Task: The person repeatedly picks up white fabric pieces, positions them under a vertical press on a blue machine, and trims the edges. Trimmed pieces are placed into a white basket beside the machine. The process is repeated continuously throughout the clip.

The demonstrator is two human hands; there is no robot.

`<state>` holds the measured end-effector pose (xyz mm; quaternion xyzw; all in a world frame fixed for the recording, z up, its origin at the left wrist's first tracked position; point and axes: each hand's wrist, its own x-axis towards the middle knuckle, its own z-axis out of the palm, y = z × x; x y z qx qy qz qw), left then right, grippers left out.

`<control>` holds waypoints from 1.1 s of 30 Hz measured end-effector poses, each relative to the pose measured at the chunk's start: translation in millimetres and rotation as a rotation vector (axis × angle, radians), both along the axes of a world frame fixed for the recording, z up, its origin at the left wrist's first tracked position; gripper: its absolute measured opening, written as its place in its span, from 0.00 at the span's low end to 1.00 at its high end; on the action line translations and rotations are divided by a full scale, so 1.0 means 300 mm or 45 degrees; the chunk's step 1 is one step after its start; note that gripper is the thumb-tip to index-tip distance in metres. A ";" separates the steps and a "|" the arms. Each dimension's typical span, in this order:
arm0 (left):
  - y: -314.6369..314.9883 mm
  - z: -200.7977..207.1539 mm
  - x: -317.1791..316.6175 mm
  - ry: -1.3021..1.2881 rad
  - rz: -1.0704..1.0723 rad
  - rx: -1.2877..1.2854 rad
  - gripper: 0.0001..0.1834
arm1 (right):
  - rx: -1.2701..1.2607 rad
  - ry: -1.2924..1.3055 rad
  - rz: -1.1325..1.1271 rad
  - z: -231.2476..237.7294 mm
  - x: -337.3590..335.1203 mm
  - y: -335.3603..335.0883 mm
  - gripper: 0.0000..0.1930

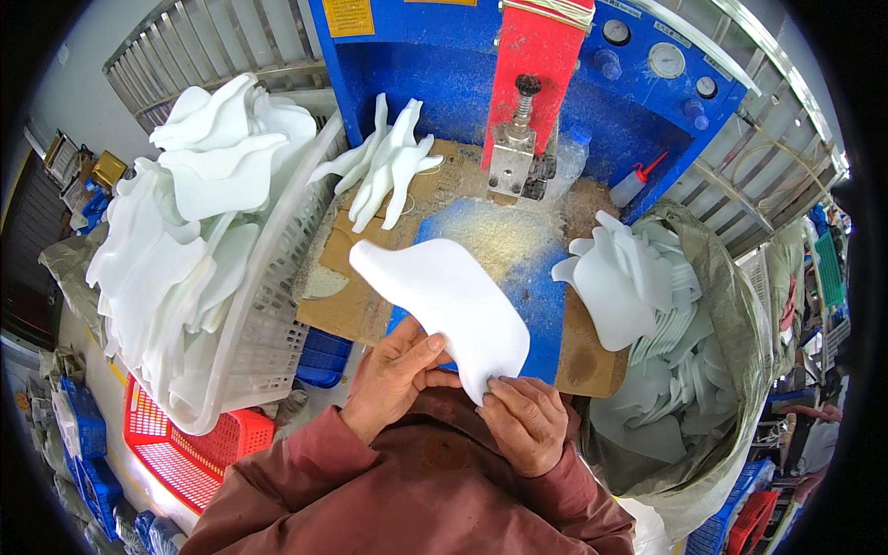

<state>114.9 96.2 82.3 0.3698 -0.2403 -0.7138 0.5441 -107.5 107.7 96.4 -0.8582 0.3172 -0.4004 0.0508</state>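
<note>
Between my two hands I hold a white, curved sheet piece (453, 291), smooth and foam-like, with a narrow end pointing up and left. My left hand (396, 377) pinches its lower left edge, the thumb lying along it. At the bottom corner my right hand (525, 418) grips it between thumb and fingers. Beyond the piece stands a blue machine (444, 55) with a red arm (536, 69) and a metal head (511, 162). Pale dust (504, 236) covers the blue work surface (546, 347) under that head.
A white basket (264, 342) heaped with similar pieces (157, 250) stands left; a red basket (190, 449) sits below it. Several pieces (393, 162) lie on cardboard (365, 301). At right, a sack (740, 370) holds stacked pieces (638, 287). A red-tipped bottle (634, 185) stands near the machine's wall.
</note>
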 end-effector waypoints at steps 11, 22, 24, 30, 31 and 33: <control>-0.007 -0.045 -0.046 -0.315 -0.119 -0.166 0.21 | 0.708 -0.330 -0.148 0.046 0.083 -0.091 0.10; -0.002 -0.036 -0.016 -0.533 -0.208 -0.152 0.21 | 0.978 -0.474 -0.186 -0.015 0.106 -0.109 0.07; -0.002 -0.040 -0.024 -0.599 -0.143 -0.203 0.19 | 0.948 -0.440 -0.204 -0.029 0.110 -0.106 0.06; -0.006 -0.049 -0.026 -0.400 -0.197 0.035 0.20 | 1.107 -0.618 -0.120 -0.085 0.095 -0.115 0.05; -0.007 -0.051 -0.026 -0.381 -0.204 0.056 0.20 | 1.127 -0.632 -0.091 -0.094 0.090 -0.117 0.05; -0.007 -0.056 -0.025 -0.348 -0.214 0.087 0.20 | 1.147 -0.668 -0.032 -0.106 0.081 -0.115 0.04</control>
